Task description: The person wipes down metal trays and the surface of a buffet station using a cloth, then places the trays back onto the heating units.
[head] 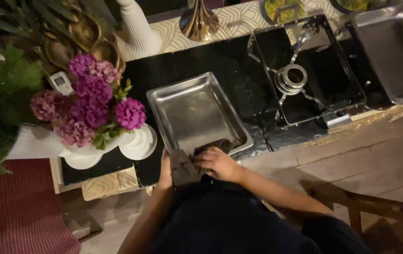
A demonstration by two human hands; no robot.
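A shallow rectangular steel tray [197, 113] is seen lying on a black countertop [154, 70], with its near edge at the counter's front. A dark grey cloth [189, 164] is draped over that near edge, part of it lying inside the tray's near right corner and part hanging down outside. The right hand [218, 162] is closed over the cloth, its fingers curled and pressed onto the fabric at the tray's rim. The left hand [165, 167] is set against the tray's near left corner, just beside the cloth; most of it is hidden behind the cloth, so how far it is open cannot be told.

To the left of the tray, a white vase [112, 146] filled with purple hydrangea blooms [88, 110] is placed near the counter's edge. To the right, a single gas burner [293, 77] is set in a square steel frame, and a second steel tray [394, 47] is seen farther right, well apart from the hands. A brass stand [199, 21] is placed at the back.
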